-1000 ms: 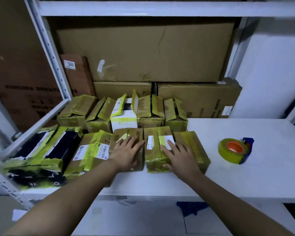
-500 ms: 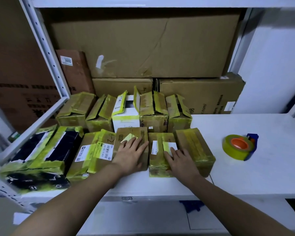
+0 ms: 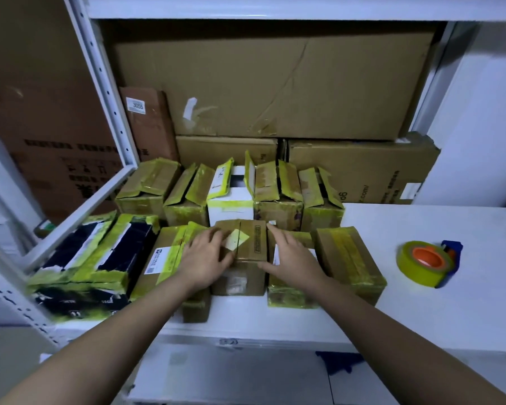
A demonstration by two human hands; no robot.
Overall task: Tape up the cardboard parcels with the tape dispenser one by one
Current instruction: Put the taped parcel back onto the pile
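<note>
The person's left hand (image 3: 206, 260) and right hand (image 3: 294, 255) were on a small brown box (image 3: 246, 252) in the front row on the white shelf (image 3: 435, 311). The left hand lay on the box's top left part with its fingers spread and only a little bent. The right hand was at the box's right side, thumb by the front edge and fingers reaching along the top; whether it squeezed the box or only touched it could not be told. The box's two top flaps were shut, so nothing inside could be seen.

Other parcels with yellow tape sat beside it. A white box (image 3: 231, 200) in the back row had its flaps standing up, and something dark showed inside, too unclear to name. Two dark parcels (image 3: 100, 252) lay at the left.

The tape dispenser (image 3: 428, 263), with its yellow roll and blue handle, sat alone on the shelf, well apart to the right of the hands.

Big cardboard boxes (image 3: 275, 83) were stacked at the back.
</note>
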